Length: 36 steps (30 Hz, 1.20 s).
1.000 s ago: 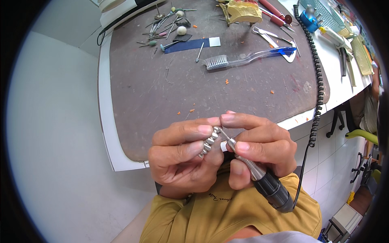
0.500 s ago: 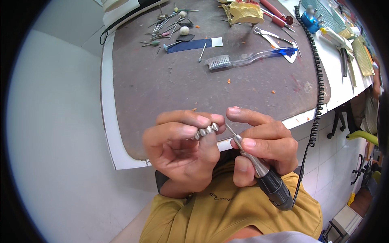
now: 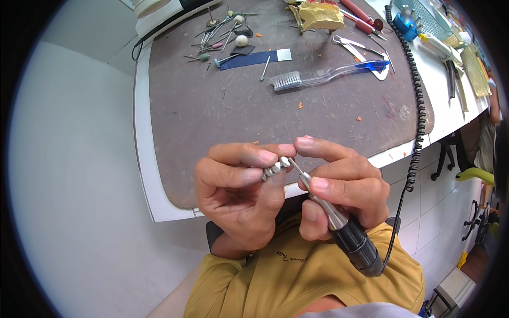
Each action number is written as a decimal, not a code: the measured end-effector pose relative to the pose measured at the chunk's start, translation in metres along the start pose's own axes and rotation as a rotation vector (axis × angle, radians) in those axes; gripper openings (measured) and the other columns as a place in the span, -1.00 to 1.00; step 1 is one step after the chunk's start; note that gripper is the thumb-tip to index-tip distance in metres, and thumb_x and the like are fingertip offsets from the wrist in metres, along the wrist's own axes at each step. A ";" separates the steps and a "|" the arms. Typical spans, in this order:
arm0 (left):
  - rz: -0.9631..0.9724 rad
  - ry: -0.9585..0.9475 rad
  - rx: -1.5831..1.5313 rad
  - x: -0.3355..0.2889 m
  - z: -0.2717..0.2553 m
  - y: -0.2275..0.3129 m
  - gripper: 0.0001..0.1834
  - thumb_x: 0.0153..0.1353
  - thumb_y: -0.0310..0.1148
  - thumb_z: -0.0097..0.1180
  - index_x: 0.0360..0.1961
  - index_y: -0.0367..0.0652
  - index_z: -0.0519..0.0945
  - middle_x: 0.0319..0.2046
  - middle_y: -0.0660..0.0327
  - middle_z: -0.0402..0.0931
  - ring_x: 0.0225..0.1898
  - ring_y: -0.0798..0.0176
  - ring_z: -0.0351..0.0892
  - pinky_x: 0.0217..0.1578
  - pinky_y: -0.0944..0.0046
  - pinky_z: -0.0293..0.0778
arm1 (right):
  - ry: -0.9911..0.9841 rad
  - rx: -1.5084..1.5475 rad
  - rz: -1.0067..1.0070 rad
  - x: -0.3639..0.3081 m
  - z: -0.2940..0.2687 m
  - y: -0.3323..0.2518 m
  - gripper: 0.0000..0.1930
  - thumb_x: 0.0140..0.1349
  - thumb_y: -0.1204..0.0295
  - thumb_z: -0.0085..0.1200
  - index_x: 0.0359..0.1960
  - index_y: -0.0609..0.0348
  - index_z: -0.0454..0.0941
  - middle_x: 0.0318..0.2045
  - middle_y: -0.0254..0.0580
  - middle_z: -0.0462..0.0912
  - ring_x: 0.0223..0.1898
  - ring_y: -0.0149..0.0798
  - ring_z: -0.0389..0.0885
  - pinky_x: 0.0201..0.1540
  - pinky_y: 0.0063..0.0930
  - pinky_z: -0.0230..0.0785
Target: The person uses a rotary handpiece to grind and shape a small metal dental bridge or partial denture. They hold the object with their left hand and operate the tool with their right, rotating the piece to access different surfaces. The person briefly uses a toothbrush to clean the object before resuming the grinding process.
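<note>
Left hand pinches silvery, knobbed metal row, likely rigid and slippery, best gripped by its sides; right hand grasps black-and-silver cylindrical handpiece.

My left grip holds a row of metal teeth; my right grip holds a handpiece, its bur at the end tooth. Beyond, I see a toothbrush on the counter.

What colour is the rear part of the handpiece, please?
The rear part is black; the head view shows it best.
</note>
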<state>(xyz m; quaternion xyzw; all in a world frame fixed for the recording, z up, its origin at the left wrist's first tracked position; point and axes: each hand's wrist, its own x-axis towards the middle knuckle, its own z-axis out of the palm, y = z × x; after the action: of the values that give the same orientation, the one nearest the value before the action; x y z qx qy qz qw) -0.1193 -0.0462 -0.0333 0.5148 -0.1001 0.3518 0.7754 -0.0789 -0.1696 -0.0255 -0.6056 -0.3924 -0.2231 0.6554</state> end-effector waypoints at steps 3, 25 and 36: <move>0.009 -0.012 0.015 -0.001 0.000 -0.001 -0.64 0.07 -0.80 0.17 -0.24 -0.22 0.33 -0.15 0.01 0.44 -0.11 0.00 0.66 -0.08 0.18 0.67 | -0.004 -0.016 -0.003 0.000 0.000 0.000 -0.75 0.04 0.57 0.31 -0.25 0.28 0.53 -0.42 -0.06 0.63 -0.18 0.12 0.72 -0.11 -0.09 0.65; -0.026 -0.075 0.049 0.002 -0.002 0.000 -0.63 0.06 -0.79 0.22 -0.16 -0.27 0.41 -0.15 -0.02 0.50 -0.10 0.21 0.59 0.04 0.19 0.56 | 0.115 0.127 0.146 0.002 0.004 0.007 -0.67 0.03 0.70 0.33 -0.16 0.36 0.52 -0.30 0.00 0.69 -0.23 -0.18 0.73 -0.18 -0.44 0.60; -0.028 -0.077 -0.008 0.001 -0.005 0.000 -0.57 0.04 -0.77 0.27 -0.12 -0.29 0.38 -0.15 -0.09 0.51 -0.07 0.17 0.60 -0.01 0.24 0.57 | 0.101 0.115 0.129 0.004 0.003 0.008 -0.70 0.08 0.71 0.27 -0.15 0.35 0.50 -0.31 0.02 0.67 -0.23 -0.22 0.73 -0.21 -0.47 0.60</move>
<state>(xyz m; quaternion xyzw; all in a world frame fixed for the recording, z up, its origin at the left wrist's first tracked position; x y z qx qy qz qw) -0.1196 -0.0418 -0.0350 0.5262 -0.1240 0.3205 0.7778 -0.0709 -0.1641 -0.0275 -0.5790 -0.3313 -0.1875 0.7210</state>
